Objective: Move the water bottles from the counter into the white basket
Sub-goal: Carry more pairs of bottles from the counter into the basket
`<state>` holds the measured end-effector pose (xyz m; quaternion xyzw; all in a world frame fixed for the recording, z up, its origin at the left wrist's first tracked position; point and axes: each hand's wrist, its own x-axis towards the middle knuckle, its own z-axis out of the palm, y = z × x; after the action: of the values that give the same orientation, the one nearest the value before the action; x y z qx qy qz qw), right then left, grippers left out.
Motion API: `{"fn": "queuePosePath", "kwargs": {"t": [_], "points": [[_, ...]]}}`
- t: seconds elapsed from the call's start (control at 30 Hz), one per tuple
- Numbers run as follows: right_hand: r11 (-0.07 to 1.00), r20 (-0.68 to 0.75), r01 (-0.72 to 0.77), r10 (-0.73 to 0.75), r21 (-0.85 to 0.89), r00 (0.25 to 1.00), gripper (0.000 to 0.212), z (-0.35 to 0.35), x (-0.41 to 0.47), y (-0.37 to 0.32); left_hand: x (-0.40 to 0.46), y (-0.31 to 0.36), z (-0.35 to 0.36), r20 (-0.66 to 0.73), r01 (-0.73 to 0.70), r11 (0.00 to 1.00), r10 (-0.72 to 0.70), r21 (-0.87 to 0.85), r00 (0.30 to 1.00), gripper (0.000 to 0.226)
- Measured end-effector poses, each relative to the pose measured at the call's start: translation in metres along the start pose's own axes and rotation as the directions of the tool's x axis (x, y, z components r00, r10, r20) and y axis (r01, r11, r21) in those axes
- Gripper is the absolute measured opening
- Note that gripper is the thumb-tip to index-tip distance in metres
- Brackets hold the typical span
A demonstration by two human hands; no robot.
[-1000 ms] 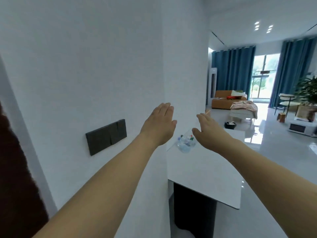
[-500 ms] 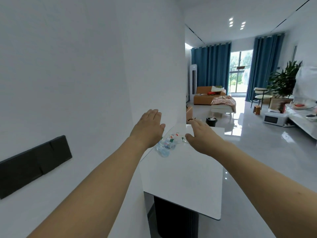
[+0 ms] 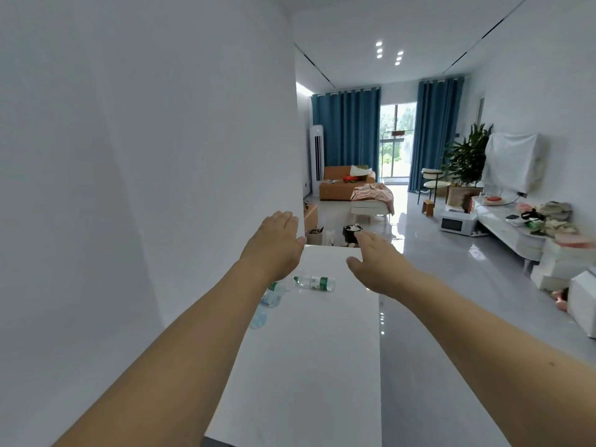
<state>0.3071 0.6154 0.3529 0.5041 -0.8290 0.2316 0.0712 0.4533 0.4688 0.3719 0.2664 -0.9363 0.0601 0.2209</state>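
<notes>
Both arms were stretched forward over the white desk (image 3: 309, 366), which ran beside the white wall (image 3: 145, 188). The left hand (image 3: 274, 246) was above the desk's left side, its grip open with the fingers flat and together, holding nothing. The right hand (image 3: 377, 262) was at about 3 o'clock from it, also with an open grip, thumb spread out, and empty. Between the two hands and a little nearer to the camera, a clear water bottle with a green label (image 3: 314, 282) lay on its side on the desk, touching neither hand. At about 8 o'clock from this bottle, more clear bottles (image 3: 269, 296) lay close to the wall, partly hidden by the left forearm, so I cannot tell how many. The white basket was not visible. Far behind, blue curtains (image 3: 346, 130) hung beside a bright window.
</notes>
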Motion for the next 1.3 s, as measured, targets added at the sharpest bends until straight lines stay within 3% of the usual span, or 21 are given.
{"fn": "queuePosePath", "kwargs": {"t": [0.4,0.83,1.07,1.3], "points": [[0.998,0.017,-0.056,0.056,0.002,0.998,0.047,0.003,0.112,0.148,0.161,0.075,0.098,0.002,-0.072,0.997,0.072,-0.036,0.997,0.048],[0.999,0.059,-0.036,0.035,0.028,0.998,0.045,-0.028,0.23,0.32,0.328,0.16,0.174,0.006,0.012,1.0,-0.012,0.001,1.0,0.049],[0.997,0.065,-0.056,0.053,0.051,0.996,0.044,-0.01,0.305,0.381,0.412,0.172,0.215,0.019,-0.002,1.0,0.002,-0.005,1.0,0.051],[1.0,0.068,-0.023,0.022,0.012,0.997,0.044,0.025,0.419,0.424,0.517,0.143,0.275,0.017,0.03,0.999,-0.03,-0.012,0.999,0.053]]}}
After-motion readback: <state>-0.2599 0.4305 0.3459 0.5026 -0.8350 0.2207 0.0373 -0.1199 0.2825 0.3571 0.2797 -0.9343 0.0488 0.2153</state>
